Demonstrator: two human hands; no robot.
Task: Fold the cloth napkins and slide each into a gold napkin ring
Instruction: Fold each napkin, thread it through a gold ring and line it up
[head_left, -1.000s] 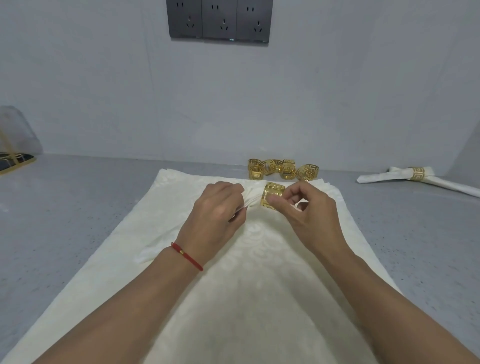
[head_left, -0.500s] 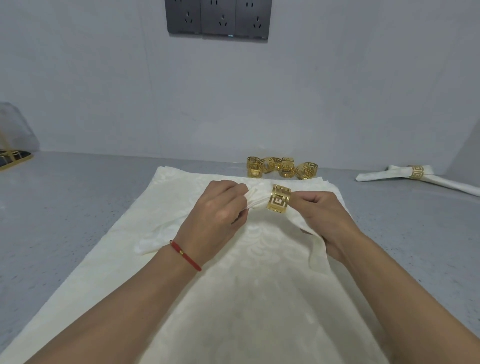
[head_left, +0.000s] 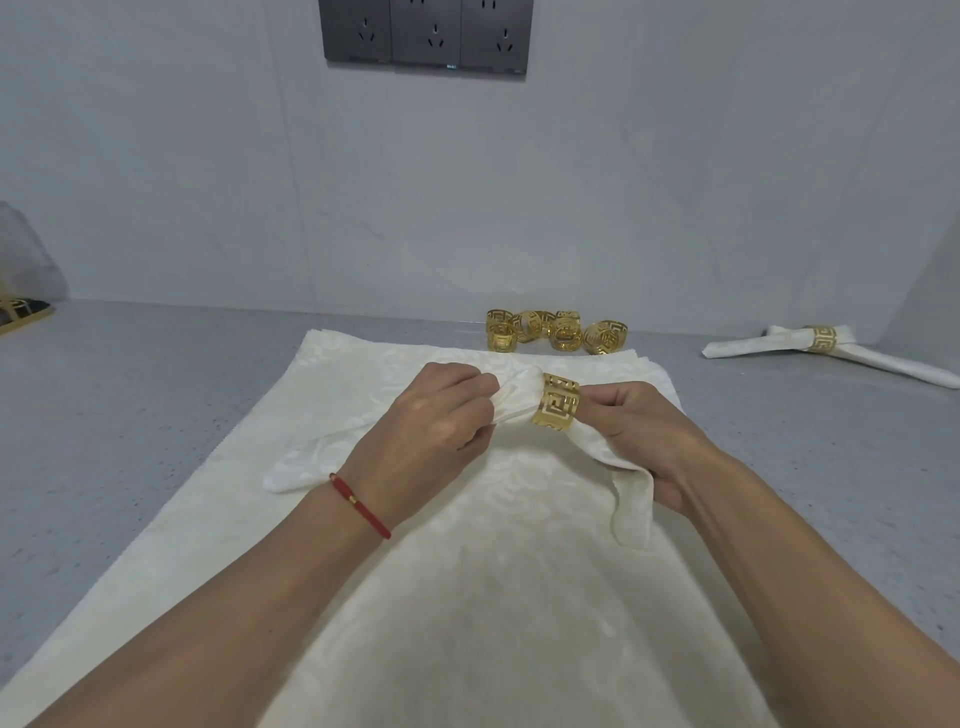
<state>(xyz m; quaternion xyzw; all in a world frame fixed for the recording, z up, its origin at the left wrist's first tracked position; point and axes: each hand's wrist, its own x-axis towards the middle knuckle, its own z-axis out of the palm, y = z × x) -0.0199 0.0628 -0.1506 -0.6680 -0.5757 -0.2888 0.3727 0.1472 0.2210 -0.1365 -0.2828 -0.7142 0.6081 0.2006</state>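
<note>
A rolled white napkin (head_left: 514, 400) runs through a gold napkin ring (head_left: 556, 409) above a stack of flat white napkins (head_left: 467, 571). My left hand (head_left: 436, 431) grips the napkin just left of the ring. Its left tail (head_left: 306, 462) lies on the stack. My right hand (head_left: 649, 436) grips the napkin right of the ring, fingers touching the ring's edge. The napkin's right end (head_left: 631, 506) hangs from that hand. Several loose gold rings (head_left: 556, 331) sit behind the stack by the wall.
A finished napkin in a gold ring (head_left: 826, 345) lies at the back right on the grey counter (head_left: 130, 415). A gold-edged object (head_left: 21, 314) sits at the far left. Wall sockets (head_left: 426, 34) are mounted above.
The ring has slid farther along the napkin; more cloth now hangs out on the right. My right hand moved from pinching the ring to gripping the pulled-through end.
</note>
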